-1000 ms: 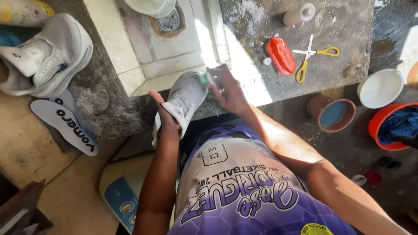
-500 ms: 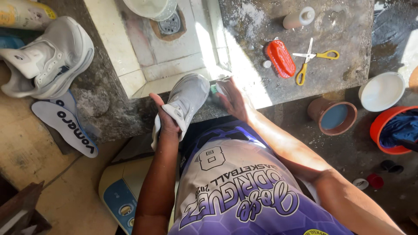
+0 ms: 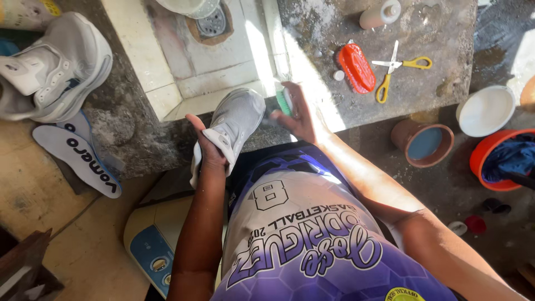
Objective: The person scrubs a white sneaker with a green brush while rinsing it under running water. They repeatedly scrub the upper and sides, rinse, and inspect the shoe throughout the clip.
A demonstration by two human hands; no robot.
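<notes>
My left hand (image 3: pixel 209 151) grips the heel end of a grey sneaker (image 3: pixel 237 120), holding it over the stone counter's front edge. Beside the shoe's toe, my right hand (image 3: pixel 300 117) is closed around a small green-bristled brush (image 3: pixel 284 100). The brush sits against the right side of the sneaker. Most of the brush is hidden by my fingers.
A second grey sneaker (image 3: pixel 53 69) and a white insole (image 3: pixel 78 159) lie at the left. A tiled sink basin (image 3: pixel 195 53) has a drain (image 3: pixel 212 22). On the counter sit a red brush (image 3: pixel 356 68), yellow-handled scissors (image 3: pixel 395 69) and a bottle (image 3: pixel 379 14). Bowls and a red basin (image 3: pixel 501 159) stand below right.
The sneaker and both hands have stayed at the counter edge. My right hand with the brush shifted slightly along the shoe's toe side.
</notes>
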